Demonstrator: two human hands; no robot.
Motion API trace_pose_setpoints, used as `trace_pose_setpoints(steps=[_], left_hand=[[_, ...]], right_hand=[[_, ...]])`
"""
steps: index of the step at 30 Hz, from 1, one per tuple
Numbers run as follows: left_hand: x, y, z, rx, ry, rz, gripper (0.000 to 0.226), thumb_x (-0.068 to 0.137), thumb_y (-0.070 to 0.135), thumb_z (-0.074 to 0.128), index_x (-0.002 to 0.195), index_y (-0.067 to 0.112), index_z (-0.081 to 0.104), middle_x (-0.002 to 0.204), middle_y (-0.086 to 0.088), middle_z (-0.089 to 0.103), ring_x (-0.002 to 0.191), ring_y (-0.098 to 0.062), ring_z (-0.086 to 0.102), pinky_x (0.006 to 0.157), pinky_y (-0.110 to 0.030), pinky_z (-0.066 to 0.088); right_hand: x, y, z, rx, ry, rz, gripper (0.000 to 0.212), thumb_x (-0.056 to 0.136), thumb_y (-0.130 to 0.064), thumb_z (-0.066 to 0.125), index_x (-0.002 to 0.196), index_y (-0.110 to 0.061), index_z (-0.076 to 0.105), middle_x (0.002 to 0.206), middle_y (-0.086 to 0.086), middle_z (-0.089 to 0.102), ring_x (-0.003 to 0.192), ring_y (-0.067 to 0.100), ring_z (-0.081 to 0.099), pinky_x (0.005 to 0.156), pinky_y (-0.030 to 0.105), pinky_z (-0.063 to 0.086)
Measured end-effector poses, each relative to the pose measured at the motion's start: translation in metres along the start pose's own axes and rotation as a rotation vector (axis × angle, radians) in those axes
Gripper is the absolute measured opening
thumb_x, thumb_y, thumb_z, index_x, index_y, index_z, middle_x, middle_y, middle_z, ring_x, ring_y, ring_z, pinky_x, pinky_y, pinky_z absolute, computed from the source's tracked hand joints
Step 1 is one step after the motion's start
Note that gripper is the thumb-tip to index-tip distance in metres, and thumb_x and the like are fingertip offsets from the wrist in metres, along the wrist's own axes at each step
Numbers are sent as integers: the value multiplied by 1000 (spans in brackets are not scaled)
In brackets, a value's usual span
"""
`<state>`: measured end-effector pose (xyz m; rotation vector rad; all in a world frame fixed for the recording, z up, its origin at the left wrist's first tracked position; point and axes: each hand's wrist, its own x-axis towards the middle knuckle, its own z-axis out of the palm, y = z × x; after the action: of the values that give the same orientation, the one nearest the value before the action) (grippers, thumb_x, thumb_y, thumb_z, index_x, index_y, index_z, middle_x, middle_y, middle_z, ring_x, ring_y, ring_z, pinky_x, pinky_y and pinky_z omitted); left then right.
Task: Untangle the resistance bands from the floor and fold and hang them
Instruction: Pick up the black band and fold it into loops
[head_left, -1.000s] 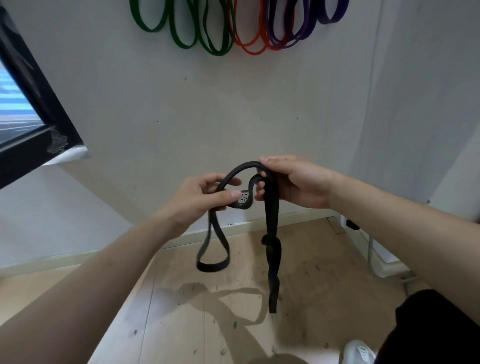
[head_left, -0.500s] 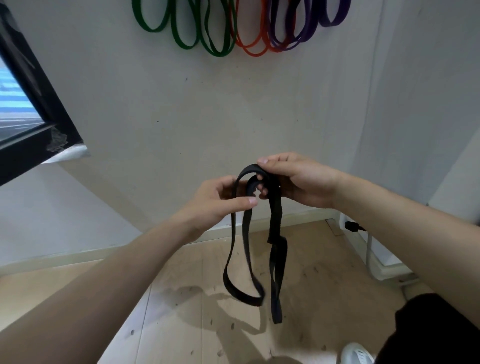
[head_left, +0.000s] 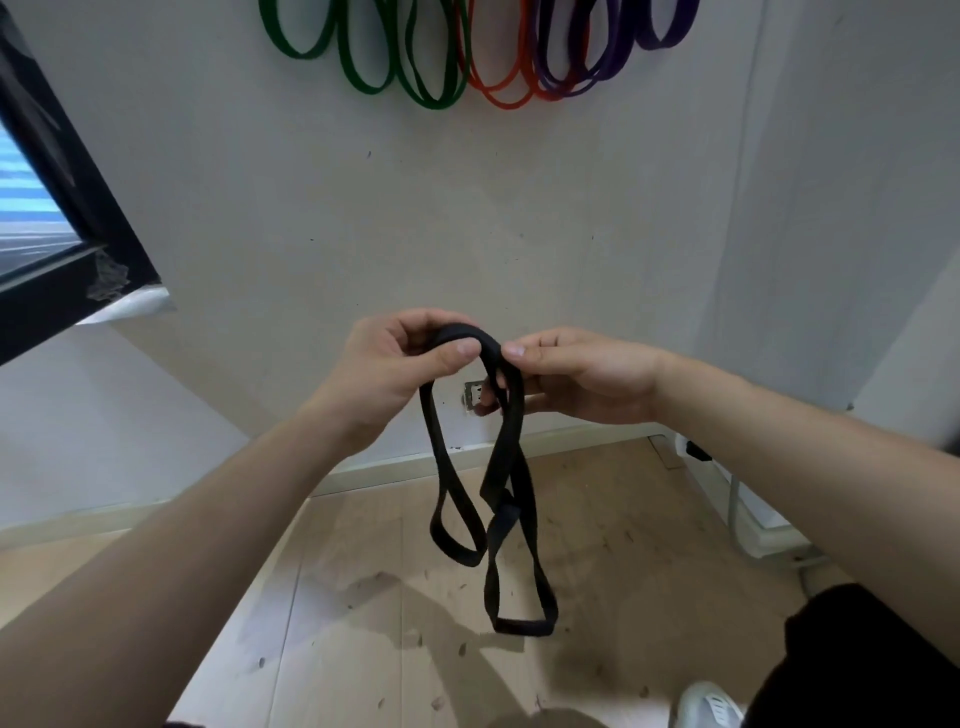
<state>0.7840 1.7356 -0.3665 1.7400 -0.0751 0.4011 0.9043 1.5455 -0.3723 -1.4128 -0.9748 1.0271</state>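
Note:
A black resistance band (head_left: 500, 499) hangs folded in front of me, its top bend held at chest height. My left hand (head_left: 395, 364) grips the top of the bend with thumb over it. My right hand (head_left: 576, 374) pinches the band's strands just right of that bend. Two loops dangle below, a short one on the left and a longer twisted one reaching lower. On the wall above hang green bands (head_left: 395, 62), an orange band (head_left: 501, 78) and purple bands (head_left: 608, 57).
A dark window frame (head_left: 62, 228) juts in at the left. A wall socket (head_left: 472, 397) sits behind the band. White cabling and a plug (head_left: 727, 483) run along the right skirting. My white shoe (head_left: 706, 706) shows on the wooden floor (head_left: 363, 597).
Both hands have risen and come together at the band's top. The hanging loops shifted: the left one is shorter, the right one has dropped into a longer loop.

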Motion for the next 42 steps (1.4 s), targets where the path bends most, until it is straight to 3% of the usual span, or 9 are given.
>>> trace_pose_setpoints(steps=[6, 11, 16, 20, 23, 26, 30, 38, 42], left_hand=[[5, 3, -11, -230, 186, -48, 20, 82, 15, 70, 101, 9, 72, 80, 5, 70, 75, -10, 63, 82, -24, 54], [4, -5, -24, -187, 284, -72, 12, 92, 5, 65, 101, 9, 72, 77, 8, 68, 75, -10, 62, 84, -21, 54], [1, -16, -37, -132, 257, -121, 14, 89, 9, 69, 102, 11, 73, 75, 5, 68, 76, -13, 61, 87, -28, 52], [-3, -26, -46, -53, 147, -191, 56, 55, 47, 93, 100, 18, 77, 82, -1, 72, 79, -16, 68, 84, -28, 55], [-5, -26, -38, -32, 12, -244, 81, 44, 58, 94, 109, 15, 73, 83, -2, 71, 80, -17, 67, 80, -26, 56], [-4, -20, -20, -23, -70, -201, 68, 55, 48, 92, 110, 14, 71, 82, 0, 72, 79, -13, 66, 78, -24, 55], [-1, -12, 1, 2, 5, -124, 32, 71, 25, 87, 100, 19, 75, 92, -3, 77, 84, -11, 68, 74, -23, 56], [-1, -3, 9, 34, 13, -70, 32, 68, 18, 78, 99, 12, 75, 91, -1, 79, 84, -9, 73, 72, -16, 54], [0, 0, 13, 53, 61, -23, 26, 70, 22, 76, 95, 14, 76, 86, 0, 78, 79, -7, 69, 70, -17, 54]], right_hand=[[8, 20, -2, -139, -101, 145, 40, 98, -43, 48, 105, -11, 71, 120, 10, 68, 124, 27, 60, 116, 50, 38], [9, 24, -6, -94, -70, 168, 37, 98, -44, 50, 101, -16, 74, 121, 9, 69, 124, 30, 62, 112, 50, 42], [8, 23, -14, -4, 101, 117, 37, 94, -42, 58, 106, -6, 57, 99, 8, 71, 110, 30, 67, 108, 49, 47], [8, 16, -14, 58, 220, 34, 25, 102, -30, 51, 87, -12, 58, 86, 7, 66, 98, 28, 67, 96, 38, 52], [7, 7, -9, 122, 214, -19, 29, 105, -28, 48, 82, -15, 61, 81, 5, 62, 90, 28, 65, 88, 35, 53], [12, 4, -2, 91, 169, -14, 24, 103, -29, 53, 91, -10, 61, 84, 5, 62, 84, 23, 60, 99, 45, 49], [18, 7, 5, 25, 178, 5, 22, 100, -31, 58, 93, -10, 62, 84, 4, 63, 78, 19, 60, 90, 39, 48], [11, 5, -2, -10, 107, 11, 27, 98, -37, 58, 94, -12, 67, 98, 10, 67, 93, 21, 64, 103, 45, 47], [6, 5, -3, -10, 15, 31, 29, 98, -37, 53, 88, -15, 69, 102, 8, 69, 105, 24, 66, 96, 37, 49]])
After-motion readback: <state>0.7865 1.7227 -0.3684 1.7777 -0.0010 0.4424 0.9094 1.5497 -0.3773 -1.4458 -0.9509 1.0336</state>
